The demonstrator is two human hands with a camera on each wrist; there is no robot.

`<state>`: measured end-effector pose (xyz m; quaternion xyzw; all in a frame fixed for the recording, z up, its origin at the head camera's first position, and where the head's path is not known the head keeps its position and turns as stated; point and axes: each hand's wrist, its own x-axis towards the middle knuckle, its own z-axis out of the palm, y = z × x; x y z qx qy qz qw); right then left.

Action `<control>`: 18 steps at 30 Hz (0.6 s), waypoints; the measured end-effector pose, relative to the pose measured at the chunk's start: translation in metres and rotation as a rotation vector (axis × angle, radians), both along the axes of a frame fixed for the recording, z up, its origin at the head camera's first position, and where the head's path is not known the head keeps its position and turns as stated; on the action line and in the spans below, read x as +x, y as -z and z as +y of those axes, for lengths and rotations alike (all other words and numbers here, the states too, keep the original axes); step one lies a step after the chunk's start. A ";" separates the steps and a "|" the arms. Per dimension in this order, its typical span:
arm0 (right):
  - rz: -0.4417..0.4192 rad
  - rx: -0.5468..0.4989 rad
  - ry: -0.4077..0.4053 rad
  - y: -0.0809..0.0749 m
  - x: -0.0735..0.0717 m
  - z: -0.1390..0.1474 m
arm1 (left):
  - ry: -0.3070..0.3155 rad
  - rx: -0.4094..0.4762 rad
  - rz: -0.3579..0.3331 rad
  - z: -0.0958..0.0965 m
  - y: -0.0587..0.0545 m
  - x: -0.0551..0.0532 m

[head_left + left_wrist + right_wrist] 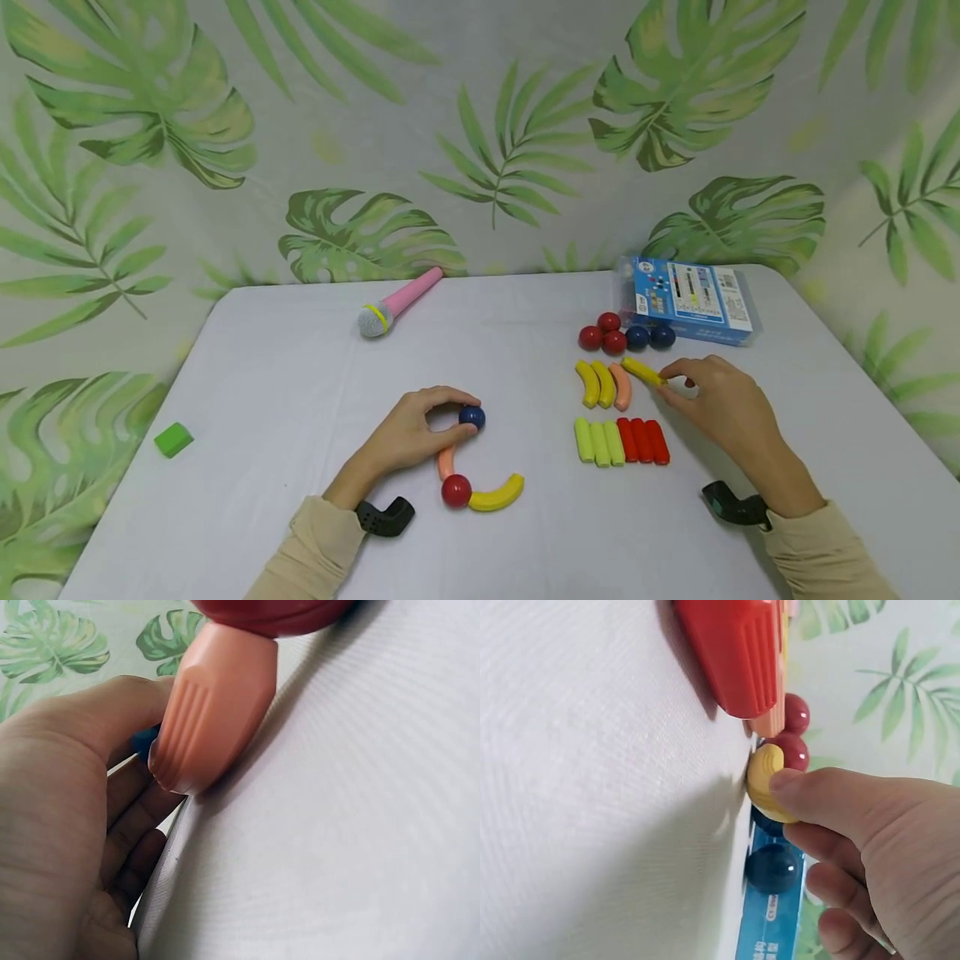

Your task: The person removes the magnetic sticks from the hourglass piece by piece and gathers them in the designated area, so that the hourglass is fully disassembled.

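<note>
In the head view, my left hand (pixel 416 429) pinches a dark blue ball (pixel 473 417) between thumb and fingers. The ball sits at the upper end of a curved orange stick (pixel 446 463). That stick's lower end meets a red ball (pixel 456 491), from which a curved yellow stick (pixel 498 493) reaches right. On the right, my right hand (pixel 716 408) pinches one end of another curved yellow stick (pixel 641 371). Its far end lies close to a loose orange stick (pixel 621 387) and two yellow sticks (pixel 596 384). In the left wrist view the orange stick (pixel 217 705) hides most of the blue ball.
Straight light-green sticks (pixel 600 442) and red sticks (pixel 642 441) lie in a row. Behind are red balls (pixel 603 333), blue balls (pixel 649 337) and a blue-labelled box (pixel 690 300). A pink toy microphone (pixel 397 303) lies at the back edge, a green block (pixel 174 440) far left.
</note>
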<state>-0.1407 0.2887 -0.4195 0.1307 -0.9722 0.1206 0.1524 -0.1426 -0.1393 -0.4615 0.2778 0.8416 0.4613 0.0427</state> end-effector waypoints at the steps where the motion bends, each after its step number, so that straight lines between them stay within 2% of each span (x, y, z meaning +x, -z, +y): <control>1: -0.037 0.007 0.004 -0.001 0.000 0.000 | 0.001 0.001 0.006 0.000 0.000 0.000; 6: -0.177 0.003 -0.011 -0.007 0.000 -0.001 | 0.003 0.008 0.021 0.000 -0.003 0.000; 12: -0.183 -0.069 -0.061 -0.003 -0.005 -0.001 | -0.005 -0.003 -0.012 0.001 -0.003 0.000; 18: -0.232 -0.075 -0.133 0.005 -0.009 -0.003 | -0.014 -0.009 -0.033 0.001 -0.001 0.000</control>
